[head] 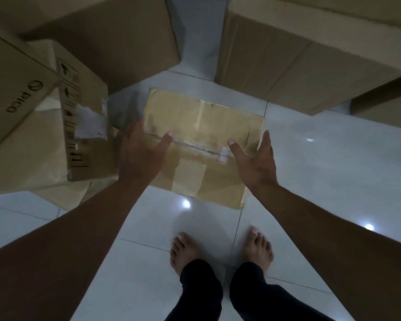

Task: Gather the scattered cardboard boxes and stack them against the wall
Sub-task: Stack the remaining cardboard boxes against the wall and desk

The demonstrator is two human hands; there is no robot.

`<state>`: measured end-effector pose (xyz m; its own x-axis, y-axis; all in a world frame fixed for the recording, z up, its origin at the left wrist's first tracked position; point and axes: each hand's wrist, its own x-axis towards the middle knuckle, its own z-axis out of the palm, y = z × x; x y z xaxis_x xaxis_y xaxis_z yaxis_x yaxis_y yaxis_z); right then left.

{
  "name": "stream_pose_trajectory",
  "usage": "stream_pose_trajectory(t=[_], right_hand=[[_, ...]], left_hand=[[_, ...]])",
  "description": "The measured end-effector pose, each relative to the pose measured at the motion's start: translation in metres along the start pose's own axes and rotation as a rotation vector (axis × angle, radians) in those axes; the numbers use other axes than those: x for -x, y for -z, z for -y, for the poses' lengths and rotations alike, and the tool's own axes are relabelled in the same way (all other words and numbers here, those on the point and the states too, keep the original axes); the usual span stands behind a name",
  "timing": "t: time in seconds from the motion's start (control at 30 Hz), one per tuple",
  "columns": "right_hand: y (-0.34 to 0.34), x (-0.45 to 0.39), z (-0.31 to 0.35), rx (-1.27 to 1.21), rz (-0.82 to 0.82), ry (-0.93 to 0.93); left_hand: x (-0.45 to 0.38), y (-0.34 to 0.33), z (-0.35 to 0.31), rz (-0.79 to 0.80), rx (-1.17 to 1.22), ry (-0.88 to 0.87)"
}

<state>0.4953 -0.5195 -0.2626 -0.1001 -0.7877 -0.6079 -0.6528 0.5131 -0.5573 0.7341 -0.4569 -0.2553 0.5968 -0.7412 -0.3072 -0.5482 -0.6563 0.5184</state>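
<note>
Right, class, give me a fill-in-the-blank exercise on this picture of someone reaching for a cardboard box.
1. The taped box lies on the tiled ___.
2. The left hand and right hand reach for it with fingers ___.
3. The person's feet are ___.
4. The box at the left reads ___.

Missing words: floor; spread; bare; pico

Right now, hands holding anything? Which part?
Nothing gripped. The left hand and right hand are open at the short sides of the taped box; contact unclear.
</note>
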Motion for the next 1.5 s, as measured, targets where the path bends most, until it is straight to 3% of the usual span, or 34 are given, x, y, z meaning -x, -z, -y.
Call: stream_pose_trajectory(t=[0.27,0.47,0.63,1.1,1.5], right_hand=[[-0.029,-0.027,-0.027,-0.099,-0.018,0.000],[-0.025,-0.026,-0.020,-0.086,0.005,-0.089],[0.003,-0.005,-0.007,-0.076,0.005,-0.049],[0.167,0.132,0.115,-0.120,-0.128,0.066],[0.311,0.205,0.248,-0.211,-0.320,0.249]], left_hand=[[-0.027,-0.032,0.006,0.088,0.072,0.217],[-0.024,-0.022,0.001,0.061,0.133,0.278],[-0.001,0.000,-0.008,0.003,0.128,0.274],[0.093,0.165,-0.137,-0.049,0.161,0.177],[0.112,0.310,-0.288,-0.224,0.251,-0.012]])
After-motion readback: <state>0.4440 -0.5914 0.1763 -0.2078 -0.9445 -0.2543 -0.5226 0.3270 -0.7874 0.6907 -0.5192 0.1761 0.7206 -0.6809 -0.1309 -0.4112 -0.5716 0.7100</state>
